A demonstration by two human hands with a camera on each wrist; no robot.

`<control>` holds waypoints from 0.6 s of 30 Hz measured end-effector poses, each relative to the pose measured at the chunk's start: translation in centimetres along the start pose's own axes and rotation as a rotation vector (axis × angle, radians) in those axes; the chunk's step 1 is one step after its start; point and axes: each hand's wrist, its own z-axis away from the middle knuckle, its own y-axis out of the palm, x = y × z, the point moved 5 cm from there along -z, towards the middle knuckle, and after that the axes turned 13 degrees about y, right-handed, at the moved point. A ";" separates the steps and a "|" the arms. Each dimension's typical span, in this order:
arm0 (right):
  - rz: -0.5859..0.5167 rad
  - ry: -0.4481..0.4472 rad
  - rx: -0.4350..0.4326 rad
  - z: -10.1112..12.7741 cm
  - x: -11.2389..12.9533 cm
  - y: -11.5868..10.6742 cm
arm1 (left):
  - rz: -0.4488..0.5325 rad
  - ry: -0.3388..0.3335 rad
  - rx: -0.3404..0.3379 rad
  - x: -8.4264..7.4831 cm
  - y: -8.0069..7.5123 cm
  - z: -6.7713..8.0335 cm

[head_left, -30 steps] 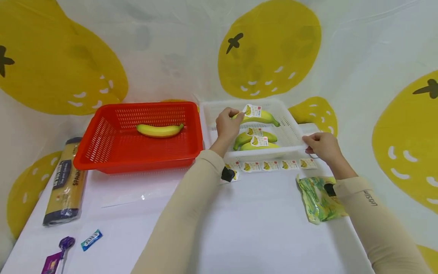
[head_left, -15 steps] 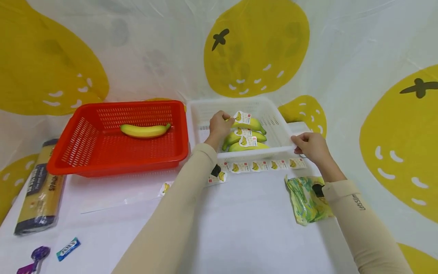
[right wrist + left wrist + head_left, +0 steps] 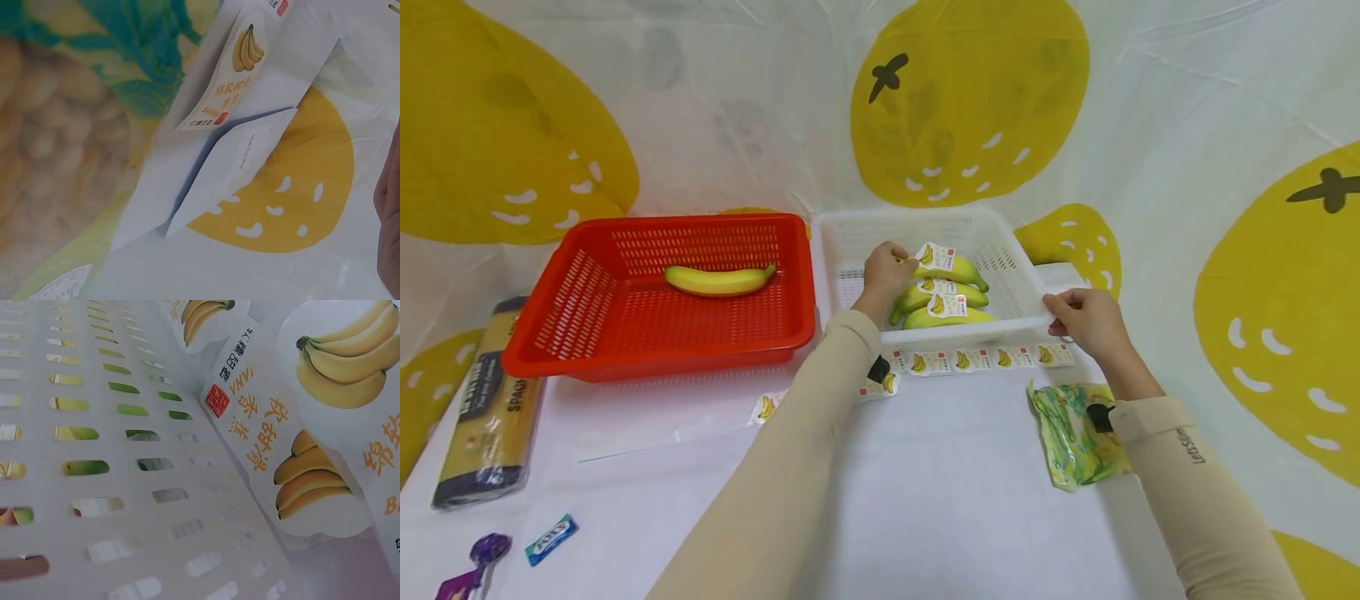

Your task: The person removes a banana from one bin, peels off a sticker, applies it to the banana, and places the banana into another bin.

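**Setting a tagged banana down in the white basket**

On the desk (image 3: 970, 500), the right hand (image 3: 1086, 321) pinches the white slotted plastic basket (image 3: 1022, 287) at its near corner. Inside, the left hand (image 3: 886, 271) grips the top smooth yellow-green banana (image 3: 966, 271), glossy paper tag attached. Best lowered gently, curve nested against its neighbours.

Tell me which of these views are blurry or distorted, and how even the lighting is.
Head view: evenly lit, sharp, with wide-angle bending at the edges. Left wrist view: the white slotted plastic basket softens nearby, the banana-printed paper label readable. Right wrist view: the green patterned snack bag is blurred.
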 end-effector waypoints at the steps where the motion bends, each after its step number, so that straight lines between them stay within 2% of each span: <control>1: -0.004 0.001 0.001 0.0 0.0 0.0 | 0.000 -0.002 0.006 0.0 0.0 0.0; 6: -0.010 0.007 0.002 -0.1 -0.1 0.1 | -0.002 0.001 0.012 0.0 0.0 0.1; 13: -0.026 0.006 -0.007 0.0 -0.2 0.2 | -0.012 -0.027 -0.004 0.1 -0.2 -0.1; 18: -0.024 0.006 -0.015 0.1 -0.2 0.2 | -0.037 -0.012 -0.014 0.2 -0.4 -0.3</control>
